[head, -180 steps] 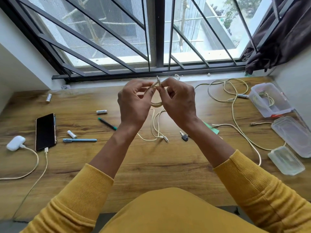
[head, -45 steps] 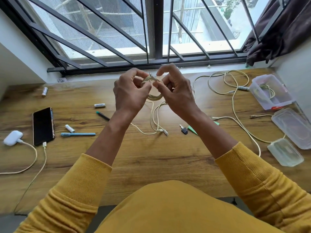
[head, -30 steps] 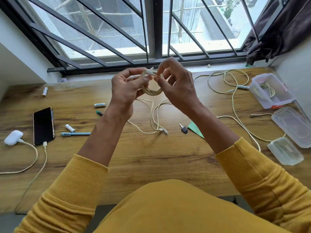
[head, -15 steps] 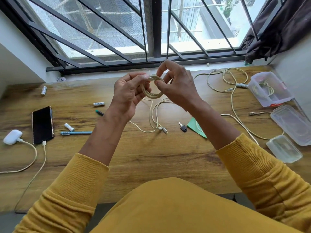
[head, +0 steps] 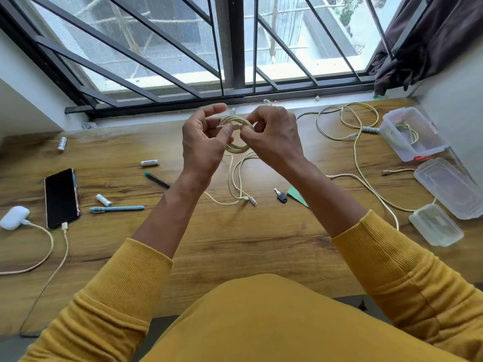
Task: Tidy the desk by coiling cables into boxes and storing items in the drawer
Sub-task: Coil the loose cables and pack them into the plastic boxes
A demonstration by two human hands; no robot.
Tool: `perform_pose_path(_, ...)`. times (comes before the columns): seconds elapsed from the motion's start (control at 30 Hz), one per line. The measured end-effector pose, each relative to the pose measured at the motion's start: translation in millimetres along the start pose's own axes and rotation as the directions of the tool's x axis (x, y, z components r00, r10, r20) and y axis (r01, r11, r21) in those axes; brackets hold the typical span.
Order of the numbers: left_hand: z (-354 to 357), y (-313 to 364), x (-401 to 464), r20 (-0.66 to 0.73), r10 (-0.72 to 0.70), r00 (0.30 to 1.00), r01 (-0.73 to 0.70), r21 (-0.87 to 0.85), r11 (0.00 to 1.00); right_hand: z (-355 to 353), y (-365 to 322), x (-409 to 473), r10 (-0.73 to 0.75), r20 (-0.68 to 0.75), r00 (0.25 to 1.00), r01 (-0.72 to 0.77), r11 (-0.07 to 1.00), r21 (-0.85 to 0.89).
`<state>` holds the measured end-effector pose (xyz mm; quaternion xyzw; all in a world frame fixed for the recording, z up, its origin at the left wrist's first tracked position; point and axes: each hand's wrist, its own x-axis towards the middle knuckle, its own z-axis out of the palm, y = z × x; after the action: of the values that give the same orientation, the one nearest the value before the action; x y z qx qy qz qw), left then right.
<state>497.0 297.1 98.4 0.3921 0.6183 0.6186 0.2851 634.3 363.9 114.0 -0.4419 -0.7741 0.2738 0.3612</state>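
Your left hand (head: 202, 145) and right hand (head: 271, 138) each pinch the cable coil (head: 236, 134); keep the loops even, drawing slack from below the grip.

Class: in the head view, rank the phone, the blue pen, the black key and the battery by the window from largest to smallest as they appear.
1. phone
2. blue pen
3. battery and black key: these look about alike, and the battery lies farther from the camera, so I won't rank them.
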Motion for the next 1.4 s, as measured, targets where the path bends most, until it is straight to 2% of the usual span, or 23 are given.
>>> perform_pose_path(0.17, 1.2, -1.3, -0.8, -0.014, 0.123, 0.992, -0.12, 0.12, 0.985, 0.5, -1.3, -1.3, 0.005, 0.014, 1.0, -0.006, 0.999, 0.044)
perform_pose_path(0.27, 0.7, -0.1, -1.2, -0.037, 0.131, 0.991, -0.123, 0.161, 0.979, -2.0, 0.5, -0.5, 0.047, 0.153, 0.987, -0.082, 0.969, 0.233)
perform_pose_path(0.37, -0.6, -1.4, -2.3, -0.035, 0.131, 0.991, -0.122, 0.199, 0.972, -6.6, 4.9, 1.1, 0.098, 0.33, 0.939, -0.256, 0.838, 0.481)
perform_pose_path(0.47, -1.5, -2.2, -3.3, -0.038, 0.142, 0.989, -0.129, 0.24, 0.962, -6.1, 13.8, 0.7, 0.154, 0.431, 0.889, -0.401, 0.716, 0.572)
perform_pose_path(0.57, -0.7, -3.0, -3.6, -0.057, 0.127, 0.99, -0.107, 0.272, 0.956, -2.2, 19.0, -2.8, 0.171, 0.463, 0.87, -0.462, 0.613, 0.641)
perform_pose_path(0.63, 0.1, -3.8, -3.7, -0.081, 0.115, 0.99, -0.087, 0.287, 0.954, 1.6, 18.9, -5.2, 0.2, 0.422, 0.884, -0.454, 0.58, 0.676)
perform_pose_path(0.77, 0.5, -7.1, -3.5, -0.152, 0.065, 0.986, -0.019, 0.286, 0.958, 5.6, 17.4, -5.4, 0.288, 0.303, 0.908, -0.417, 0.566, 0.711)
perform_pose_path(0.93, -1.6, -10.9, -7.8, -0.175, 0.026, 0.984, 0.023, 0.275, 0.961, 2.1, 18.4, -1.8, 0.285, 0.275, 0.918, -0.395, 0.601, 0.695)
perform_pose_path(1.13, -2.4, -7.4, -8.3, -0.113, 0.052, 0.992, -0.028, 0.198, 0.98, 1.3, 16.5, 4.1, 0.293, 0.266, 0.919, -0.395, 0.647, 0.652)
perform_pose_path(1.4, -5.5, -1.7, -7.0, -0.008, 0.118, 0.993, -0.115, 0.191, 0.975, -8.1, 9.6, 10.1, 0.317, 0.313, 0.895, -0.445, 0.662, 0.603)
